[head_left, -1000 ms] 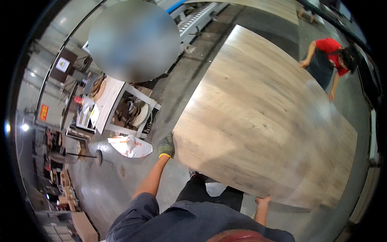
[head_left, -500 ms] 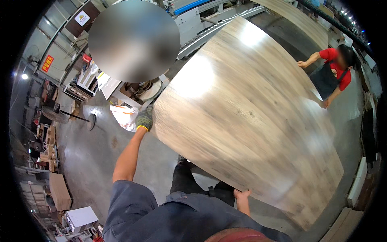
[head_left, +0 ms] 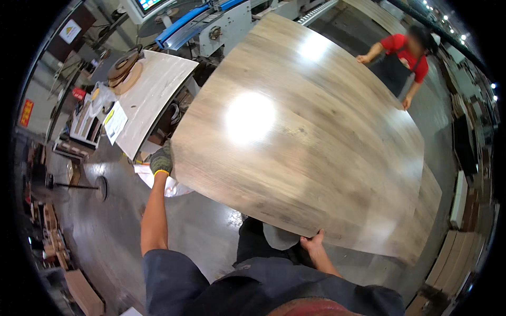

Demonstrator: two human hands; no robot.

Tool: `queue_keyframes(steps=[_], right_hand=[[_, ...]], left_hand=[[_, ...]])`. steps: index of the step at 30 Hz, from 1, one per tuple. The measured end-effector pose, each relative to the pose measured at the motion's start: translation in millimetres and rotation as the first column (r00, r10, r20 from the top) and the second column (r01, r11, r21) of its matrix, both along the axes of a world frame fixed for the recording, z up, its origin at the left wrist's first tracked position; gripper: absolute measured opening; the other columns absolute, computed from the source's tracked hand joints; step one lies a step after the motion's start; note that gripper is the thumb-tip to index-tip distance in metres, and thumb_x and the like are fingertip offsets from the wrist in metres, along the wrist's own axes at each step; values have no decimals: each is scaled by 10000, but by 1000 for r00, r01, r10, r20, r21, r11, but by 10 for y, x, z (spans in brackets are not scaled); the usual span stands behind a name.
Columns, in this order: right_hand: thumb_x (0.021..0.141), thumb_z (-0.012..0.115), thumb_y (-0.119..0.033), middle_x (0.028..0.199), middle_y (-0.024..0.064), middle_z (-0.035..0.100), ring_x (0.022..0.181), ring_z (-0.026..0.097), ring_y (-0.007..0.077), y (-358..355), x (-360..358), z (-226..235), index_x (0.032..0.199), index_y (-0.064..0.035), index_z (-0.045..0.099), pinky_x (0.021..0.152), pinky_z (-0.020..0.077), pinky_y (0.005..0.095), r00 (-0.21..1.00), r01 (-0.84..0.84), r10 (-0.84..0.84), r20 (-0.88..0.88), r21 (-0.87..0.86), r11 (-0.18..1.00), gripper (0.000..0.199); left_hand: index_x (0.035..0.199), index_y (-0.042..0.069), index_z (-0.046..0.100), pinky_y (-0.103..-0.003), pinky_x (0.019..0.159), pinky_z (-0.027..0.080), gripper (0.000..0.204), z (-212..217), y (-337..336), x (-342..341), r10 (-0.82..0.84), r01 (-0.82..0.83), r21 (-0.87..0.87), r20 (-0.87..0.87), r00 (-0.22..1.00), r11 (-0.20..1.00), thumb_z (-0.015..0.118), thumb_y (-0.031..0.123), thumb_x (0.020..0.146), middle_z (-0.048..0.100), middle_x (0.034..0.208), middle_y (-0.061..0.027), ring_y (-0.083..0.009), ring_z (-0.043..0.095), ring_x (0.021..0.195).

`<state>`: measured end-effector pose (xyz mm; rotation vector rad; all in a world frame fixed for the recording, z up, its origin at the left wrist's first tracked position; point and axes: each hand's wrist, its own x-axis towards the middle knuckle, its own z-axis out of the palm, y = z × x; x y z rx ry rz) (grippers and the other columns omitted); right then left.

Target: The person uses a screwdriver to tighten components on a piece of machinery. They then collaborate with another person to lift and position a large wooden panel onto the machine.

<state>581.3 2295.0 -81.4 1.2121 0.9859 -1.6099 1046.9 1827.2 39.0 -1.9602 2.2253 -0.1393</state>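
Observation:
A large wood-grain board [head_left: 311, 152] with a glossy top spans the middle of the view, held level in front of me. My left hand [head_left: 162, 159], in a dark knitted glove with a yellow cuff, is closed on the board's left corner; its fingertips are partly hidden. At the near edge, my bare right hand [head_left: 314, 245] grips the board with the thumb on top and the fingers underneath, out of sight. Across the board a co-worker [head_left: 403, 66] in a red shirt and dark apron has both hands at the far edge.
To the left stands a pale-topped table [head_left: 153, 89] with rolls of edge band [head_left: 125, 71] and a paper sheet [head_left: 115, 122]. A machine with a blue rail [head_left: 184, 26] is beyond. A pedestal fan [head_left: 79, 186] stands on the floor; stacked panels [head_left: 448, 258] lie right.
The board has shifted left in the picture, both my hands still on it. A second wood-grain surface now shows beyond its right end. The view has turned, showing more of the table.

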Motion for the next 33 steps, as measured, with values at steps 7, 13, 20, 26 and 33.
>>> queue_keyframes(steps=[7, 13, 20, 26, 33], right_hand=[[890, 471, -622, 1274, 122, 518, 1190, 510, 284, -1340, 1620, 351, 1294, -68, 485, 1059, 404, 439, 987, 15, -10, 158, -26, 1000, 686], [780, 461, -760, 1170, 123, 568, 1049, 522, 260, -1354, 2302, 97, 1290, -62, 487, 783, 440, 339, 961, -189, 185, 205, 0, 982, 864], [820, 360, -773, 1430, 115, 350, 1260, 349, 340, -472, 1785, -275, 1436, -132, 333, 1013, 292, 492, 980, 172, -176, -92, -46, 984, 890], [936, 266, -603, 1466, 101, 401, 1336, 377, 349, 530, 1023, -377, 1429, -130, 387, 1089, 325, 533, 919, 390, -394, -9, -117, 913, 695], [849, 319, -670, 1442, 71, 425, 1280, 428, 325, 398, 1466, 89, 1396, -162, 425, 1038, 371, 520, 972, 233, -232, 32, -30, 972, 754]], left_hand=[[1362, 48, 428, -437, 1062, 365, 599, -1656, 817, 1165, 271, -371, 396, -899, -345, 840, 573, 423, 920, 471, 1385, -159, -303, 463, 1258], [1346, 67, 461, -471, 1048, 376, 655, -1640, 2913, -1417, 658, 388, 789, -28, -752, 477, 476, 559, 914, 484, 1372, -140, -317, 478, 1228], [1362, 68, 451, -546, 1055, 343, 829, -692, 2116, -1009, 703, 359, 742, -207, -681, 566, 420, 722, 854, 458, 1404, -134, -360, 418, 1273], [1344, 57, 466, -575, 1029, 358, 952, -825, 1813, -482, 743, 268, 857, -179, -645, 440, 520, 791, 739, 493, 1352, -157, -397, 473, 1200], [1446, 89, 321, -509, 1092, 310, 787, -1445, 3099, -586, 658, 291, 622, -512, -552, 727, 429, 645, 900, 397, 1426, -142, -357, 351, 1316]])
